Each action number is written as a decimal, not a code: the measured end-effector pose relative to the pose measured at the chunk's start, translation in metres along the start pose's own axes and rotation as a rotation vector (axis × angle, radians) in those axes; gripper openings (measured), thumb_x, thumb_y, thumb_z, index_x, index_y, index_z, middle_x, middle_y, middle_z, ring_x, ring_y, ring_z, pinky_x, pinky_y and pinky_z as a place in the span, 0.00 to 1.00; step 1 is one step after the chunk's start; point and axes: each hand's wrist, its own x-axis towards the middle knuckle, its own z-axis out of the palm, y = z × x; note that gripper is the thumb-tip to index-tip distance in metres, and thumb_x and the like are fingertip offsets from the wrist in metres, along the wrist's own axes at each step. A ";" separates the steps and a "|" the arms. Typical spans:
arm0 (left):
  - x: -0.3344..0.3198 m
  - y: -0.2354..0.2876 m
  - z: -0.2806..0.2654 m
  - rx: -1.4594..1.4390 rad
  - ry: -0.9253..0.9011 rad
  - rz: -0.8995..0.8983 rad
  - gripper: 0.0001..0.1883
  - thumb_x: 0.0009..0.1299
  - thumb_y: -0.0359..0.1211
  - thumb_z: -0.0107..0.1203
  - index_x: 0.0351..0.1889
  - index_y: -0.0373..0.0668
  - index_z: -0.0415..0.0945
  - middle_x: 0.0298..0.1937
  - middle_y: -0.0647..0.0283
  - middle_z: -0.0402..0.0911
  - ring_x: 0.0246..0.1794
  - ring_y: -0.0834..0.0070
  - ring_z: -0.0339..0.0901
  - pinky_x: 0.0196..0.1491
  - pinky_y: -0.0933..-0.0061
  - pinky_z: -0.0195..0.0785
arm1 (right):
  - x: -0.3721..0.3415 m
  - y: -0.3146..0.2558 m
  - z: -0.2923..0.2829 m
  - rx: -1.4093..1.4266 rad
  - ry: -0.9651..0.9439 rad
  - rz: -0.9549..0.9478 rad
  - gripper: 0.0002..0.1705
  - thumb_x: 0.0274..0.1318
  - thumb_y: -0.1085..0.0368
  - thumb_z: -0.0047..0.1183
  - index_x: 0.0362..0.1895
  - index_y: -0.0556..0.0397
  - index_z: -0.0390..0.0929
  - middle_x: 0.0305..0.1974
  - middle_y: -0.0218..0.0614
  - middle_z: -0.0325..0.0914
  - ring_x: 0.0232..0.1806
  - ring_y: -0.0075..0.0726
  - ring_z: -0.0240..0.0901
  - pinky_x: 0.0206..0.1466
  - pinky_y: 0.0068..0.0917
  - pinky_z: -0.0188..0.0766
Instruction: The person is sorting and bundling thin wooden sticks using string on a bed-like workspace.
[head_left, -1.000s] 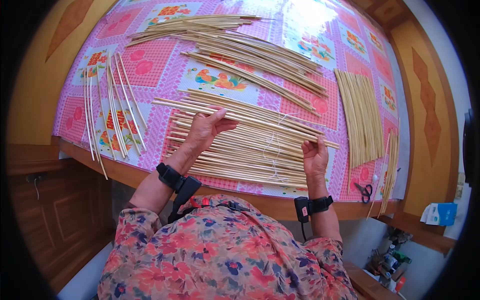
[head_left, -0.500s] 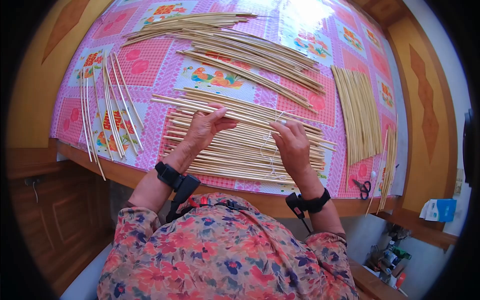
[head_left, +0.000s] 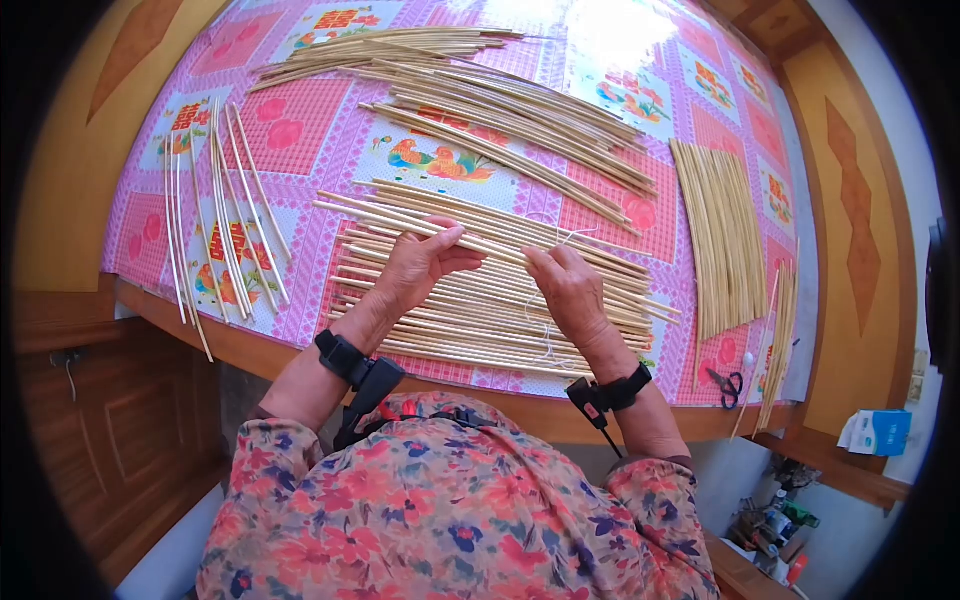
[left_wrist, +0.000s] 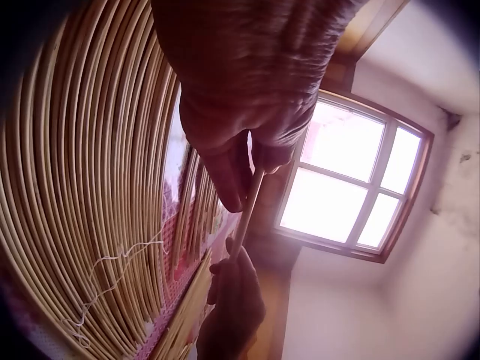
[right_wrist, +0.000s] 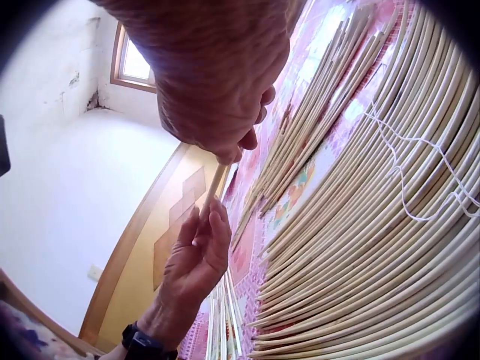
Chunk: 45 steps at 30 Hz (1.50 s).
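Observation:
My left hand (head_left: 425,268) pinches thin pale sticks (head_left: 492,247) between thumb and fingers. A short way to its right, my right hand (head_left: 568,292) pinches them too, its back turned up. In the left wrist view a stick (left_wrist: 247,214) runs straight from one hand to the other. The held sticks slant above a wide row of similar sticks (head_left: 465,330) laid side by side on the table. Loose white string (right_wrist: 420,217) winds across this row, partly hidden behind the right hand in the head view.
Loose sticks (head_left: 520,110) lie in bunches at the back, with several thin ones (head_left: 232,230) at the left. To the right are a flat mat of sticks (head_left: 720,240), black-handled scissors (head_left: 727,387) and another narrow bunch (head_left: 780,345). A patterned pink tablecloth (head_left: 300,130) covers the table.
My right hand has left the right end of the held sticks and moved left to their middle, close to the left hand. The left hand keeps its pinch and has shifted slightly right.

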 end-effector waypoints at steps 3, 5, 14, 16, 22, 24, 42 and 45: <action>0.007 -0.005 -0.004 0.018 0.002 -0.139 0.17 0.66 0.38 0.49 0.46 0.36 0.66 0.41 0.49 0.74 0.43 0.63 0.75 0.46 0.68 0.73 | -0.003 0.016 0.006 -0.004 0.013 0.019 0.10 0.45 0.65 0.53 0.36 0.47 0.73 0.23 0.32 0.66 0.26 0.37 0.68 0.27 0.32 0.65; 0.011 -0.012 -0.010 0.242 -0.032 -0.174 0.21 0.66 0.38 0.49 0.51 0.34 0.64 0.41 0.52 0.74 0.40 0.68 0.76 0.43 0.72 0.73 | -0.001 0.035 0.009 -0.042 0.031 0.015 0.09 0.46 0.65 0.52 0.35 0.46 0.73 0.23 0.33 0.66 0.26 0.38 0.68 0.27 0.33 0.66; 0.029 -0.034 -0.024 1.620 -0.265 0.657 0.13 0.60 0.32 0.52 0.43 0.39 0.72 0.44 0.57 0.74 0.52 0.61 0.68 0.56 0.64 0.59 | 0.041 0.100 0.058 -0.041 0.009 -0.020 0.08 0.52 0.61 0.49 0.37 0.45 0.73 0.28 0.35 0.69 0.30 0.43 0.69 0.29 0.35 0.67; 0.036 -0.036 -0.025 1.737 -0.308 0.604 0.18 0.60 0.32 0.52 0.48 0.40 0.68 0.52 0.58 0.70 0.59 0.63 0.62 0.61 0.61 0.51 | 0.044 0.108 0.075 -0.023 -0.014 -0.027 0.08 0.52 0.61 0.49 0.38 0.45 0.73 0.27 0.36 0.68 0.30 0.43 0.69 0.30 0.35 0.67; 0.057 -0.056 -0.030 1.957 -0.364 0.630 0.28 0.61 0.39 0.50 0.58 0.42 0.59 0.63 0.59 0.57 0.67 0.66 0.48 0.66 0.56 0.35 | 0.045 0.118 0.103 0.013 -0.089 0.022 0.08 0.49 0.63 0.51 0.36 0.43 0.73 0.25 0.33 0.67 0.29 0.39 0.69 0.28 0.34 0.67; 0.065 -0.058 -0.029 1.987 -0.359 0.608 0.29 0.62 0.42 0.49 0.60 0.42 0.57 0.65 0.59 0.54 0.67 0.66 0.46 0.67 0.56 0.32 | 0.044 0.117 0.105 0.005 -0.086 -0.010 0.09 0.48 0.63 0.51 0.37 0.41 0.73 0.24 0.33 0.67 0.28 0.39 0.69 0.27 0.33 0.67; 0.090 -0.067 -0.034 2.013 -0.292 0.421 0.32 0.61 0.42 0.46 0.62 0.38 0.53 0.67 0.54 0.46 0.70 0.64 0.38 0.68 0.59 0.24 | 0.035 0.118 0.118 0.048 -0.045 0.008 0.11 0.47 0.61 0.50 0.38 0.46 0.72 0.25 0.35 0.67 0.29 0.39 0.67 0.31 0.34 0.66; 0.090 -0.068 -0.034 2.055 -0.279 0.407 0.32 0.62 0.42 0.46 0.62 0.38 0.53 0.67 0.55 0.46 0.70 0.64 0.37 0.68 0.59 0.24 | 0.035 0.117 0.116 0.031 -0.034 0.006 0.10 0.48 0.61 0.49 0.37 0.46 0.72 0.25 0.35 0.67 0.30 0.39 0.68 0.32 0.34 0.66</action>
